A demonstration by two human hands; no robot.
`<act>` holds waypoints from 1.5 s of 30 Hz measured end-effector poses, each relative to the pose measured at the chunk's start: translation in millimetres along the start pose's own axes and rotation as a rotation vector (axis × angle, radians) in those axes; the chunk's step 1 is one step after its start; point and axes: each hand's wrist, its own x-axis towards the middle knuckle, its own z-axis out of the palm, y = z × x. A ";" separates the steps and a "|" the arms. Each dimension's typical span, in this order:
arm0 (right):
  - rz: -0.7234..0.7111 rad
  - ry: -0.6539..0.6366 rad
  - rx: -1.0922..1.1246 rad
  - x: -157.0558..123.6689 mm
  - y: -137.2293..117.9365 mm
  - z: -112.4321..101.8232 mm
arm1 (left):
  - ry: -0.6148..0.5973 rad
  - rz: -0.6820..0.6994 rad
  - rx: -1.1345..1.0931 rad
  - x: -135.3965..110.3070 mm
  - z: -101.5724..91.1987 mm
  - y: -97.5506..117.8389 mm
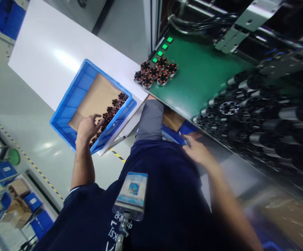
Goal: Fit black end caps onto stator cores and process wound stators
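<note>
My left hand [87,129] reaches into a blue plastic bin [70,94], fingers apart and curved beside a row of wound motor stators [110,113]. The stators line the bin's right side; a sheet of brown cardboard [95,96] lies beside them. Whether my fingertips touch a stator is hard to see. My right hand [197,150] hangs low by the edge of the green bench, slightly blurred. Its fingers are closed around a small, thin object [185,140], partly hidden, whose kind I cannot make out.
Several stators with orange windings [154,72] stand on the corner of the green work surface [193,69], near lit green buttons [162,50]. Many black and silver motor parts [245,111] crowd its right side. Machine arms [235,35] overhang it. The bin rests on a white table [44,45].
</note>
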 end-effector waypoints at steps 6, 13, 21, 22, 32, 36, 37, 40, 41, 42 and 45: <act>-0.022 0.004 0.130 -19.7 -10.8 -3.6 | 0.300 0.721 -0.302 68.2 14.9 158.9; -0.158 0.123 0.378 -70.2 -5.5 -12.1 | 0.133 0.804 -0.062 134.3 52.3 272.4; -0.237 0.262 0.671 -92.2 -26.8 -12.5 | 0.097 0.891 -0.252 141.5 51.4 266.3; -0.246 0.289 0.696 -94.0 -33.0 -15.4 | 0.115 0.911 -0.312 126.8 52.7 266.5; -0.519 0.991 1.055 -119.9 -108.4 -67.1 | 0.188 1.334 -0.860 -92.3 5.9 271.5; -0.591 1.018 1.010 -127.8 -117.5 -84.0 | 0.292 1.358 -0.820 -108.0 -5.5 273.2; -0.581 1.005 0.990 -128.2 -116.9 -84.9 | 0.295 1.371 -0.805 -107.4 -5.8 273.3; -0.612 0.988 0.946 -125.8 -112.3 -81.9 | 0.230 1.409 -0.768 -104.1 -3.8 273.1; -0.642 0.990 0.945 -124.4 -110.6 -80.3 | 0.187 1.403 -0.771 -103.5 -2.5 273.1; -0.674 0.999 0.953 -123.2 -108.9 -79.0 | 0.146 1.397 -0.775 -103.3 -1.0 273.1; -0.685 0.971 0.979 -123.8 -104.6 -79.4 | 0.168 1.400 -0.726 -102.5 3.7 272.7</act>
